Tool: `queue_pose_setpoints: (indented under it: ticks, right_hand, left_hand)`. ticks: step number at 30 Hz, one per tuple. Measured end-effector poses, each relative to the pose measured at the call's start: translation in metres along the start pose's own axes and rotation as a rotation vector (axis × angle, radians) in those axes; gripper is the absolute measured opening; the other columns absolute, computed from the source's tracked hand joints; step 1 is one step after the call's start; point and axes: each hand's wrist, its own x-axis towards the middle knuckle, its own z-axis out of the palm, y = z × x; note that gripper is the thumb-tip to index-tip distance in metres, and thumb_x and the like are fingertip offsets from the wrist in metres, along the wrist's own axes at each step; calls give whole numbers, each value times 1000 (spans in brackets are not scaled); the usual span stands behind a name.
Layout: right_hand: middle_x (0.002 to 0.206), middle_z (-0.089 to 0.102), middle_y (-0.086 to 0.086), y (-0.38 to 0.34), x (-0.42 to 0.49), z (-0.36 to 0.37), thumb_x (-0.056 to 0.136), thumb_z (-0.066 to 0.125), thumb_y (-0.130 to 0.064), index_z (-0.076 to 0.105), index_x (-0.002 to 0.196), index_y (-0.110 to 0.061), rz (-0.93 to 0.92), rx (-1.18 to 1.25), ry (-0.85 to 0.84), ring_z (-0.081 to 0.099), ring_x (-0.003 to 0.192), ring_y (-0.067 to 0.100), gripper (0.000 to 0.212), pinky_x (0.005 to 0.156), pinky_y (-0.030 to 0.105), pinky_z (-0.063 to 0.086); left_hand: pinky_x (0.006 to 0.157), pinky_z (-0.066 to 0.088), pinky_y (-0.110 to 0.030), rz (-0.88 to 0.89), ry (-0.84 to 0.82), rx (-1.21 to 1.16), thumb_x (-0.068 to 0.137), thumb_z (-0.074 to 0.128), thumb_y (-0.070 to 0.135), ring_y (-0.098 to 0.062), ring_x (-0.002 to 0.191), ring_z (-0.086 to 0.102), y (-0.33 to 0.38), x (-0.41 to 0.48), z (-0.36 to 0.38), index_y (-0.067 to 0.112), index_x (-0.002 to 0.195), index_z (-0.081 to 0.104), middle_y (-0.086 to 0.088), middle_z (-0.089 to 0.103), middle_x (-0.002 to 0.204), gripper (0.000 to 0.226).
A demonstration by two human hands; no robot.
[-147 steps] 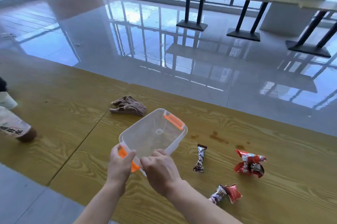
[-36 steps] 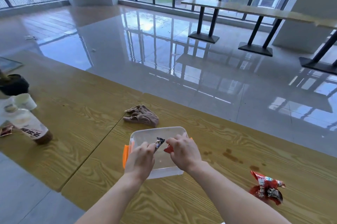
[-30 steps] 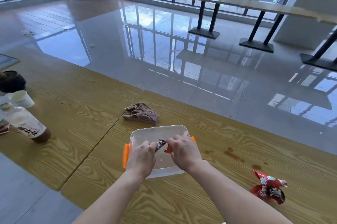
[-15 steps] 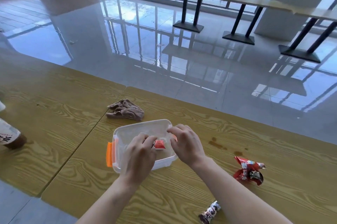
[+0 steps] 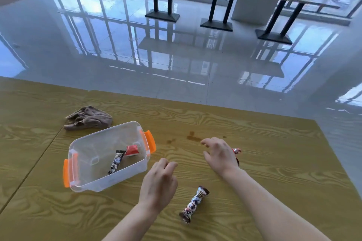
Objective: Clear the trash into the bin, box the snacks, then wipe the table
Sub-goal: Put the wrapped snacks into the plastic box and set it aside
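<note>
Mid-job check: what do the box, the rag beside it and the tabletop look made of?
Box: clear glossy plastic; the snacks inside show through its walls. Rag: soft matte brown fabric, crumpled into folds. Tabletop: yellow wood or wood-look laminate, bold grain, slight sheen; I cannot tell which.

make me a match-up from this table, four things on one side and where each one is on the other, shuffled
1 cloth
2 box
3 stain
4 loose snack bar

a between the arms
b holding two snacks
c by the right hand fingertips
d crumpled behind the box

Pairs: 1-d, 2-b, 3-c, 4-a
</note>
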Motion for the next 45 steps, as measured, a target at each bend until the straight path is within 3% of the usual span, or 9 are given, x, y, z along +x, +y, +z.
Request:
queue_pose_setpoints:
  ticks: [7, 13, 15, 18, 23, 28, 31, 39, 45]
  right_hand:
    - [125, 57, -2, 44, 2, -4, 86, 58, -20, 57, 129, -31, 115, -156, -33, 43, 117, 24, 45, 95, 37, 42]
    - [153, 31, 1, 64, 3, -4, 82, 69, -42, 37, 140, -46, 177, -233, -160, 21, 140, 29, 67, 114, 45, 28]
    - [158, 22, 1, 68, 3, -2, 80, 71, -48, 30, 144, -49, 203, -235, -218, 14, 145, 31, 76, 116, 48, 25]
    - [161, 12, -2, 73, 3, 2, 79, 73, -51, 24, 146, -52, 219, -242, -264, 6, 148, 31, 83, 117, 48, 25]
    - [163, 4, -5, 78, 9, 6, 79, 75, -48, 15, 146, -57, 206, -231, -313, 1, 149, 32, 91, 117, 48, 23]
    - [163, 6, -4, 79, 13, 12, 86, 69, -27, 19, 144, -57, 171, -287, -367, 6, 148, 33, 82, 114, 46, 31]
    - [154, 25, -1, 78, 12, 16, 89, 56, -11, 30, 140, -52, 145, -264, -326, 27, 133, 30, 71, 101, 42, 43]
    - [124, 46, -3, 73, 6, 17, 90, 56, -9, 46, 130, -43, 133, -141, -192, 40, 99, 20, 53, 83, 36, 48]
    - [123, 49, -9, 56, 4, 4, 89, 60, -19, 44, 135, -44, 67, -93, -106, 44, 97, 20, 55, 73, 34, 47]
  left_hand:
    - [88, 46, -37, -195, -255, -51, 85, 53, 41, -20, 114, 48, 30, 21, 52, 26, 132, 45, 1, 51, 120, 50]
    - [87, 47, -38, -222, -429, 60, 75, 59, 60, -24, 117, 48, 46, 27, 80, 26, 130, 41, -1, 48, 123, 67]
    - [85, 47, -38, -190, -477, 114, 71, 63, 59, -24, 114, 48, 49, 24, 86, 26, 125, 41, -1, 48, 119, 67]
    - [81, 48, -38, -160, -513, 163, 75, 65, 42, -26, 109, 49, 51, 19, 90, 24, 118, 41, -3, 47, 114, 53]
    - [81, 49, -39, -134, -443, 147, 83, 48, 10, -26, 104, 50, 46, 18, 95, 21, 120, 46, -4, 48, 111, 39]
    - [80, 48, -39, -193, -387, 82, 82, 48, 13, -26, 101, 54, 38, 24, 92, 22, 112, 50, -2, 52, 105, 31]
    - [80, 48, -39, -206, -361, 60, 81, 48, 14, -26, 100, 55, 32, 28, 88, 22, 112, 50, -2, 52, 104, 32]
    - [75, 45, -33, -198, -220, -15, 80, 51, 19, -22, 99, 55, 20, 31, 63, 29, 118, 52, 2, 55, 104, 39]
    - [78, 47, -35, -141, -69, -68, 79, 55, 20, -23, 99, 57, 23, 40, 35, 28, 119, 54, 1, 57, 106, 41]
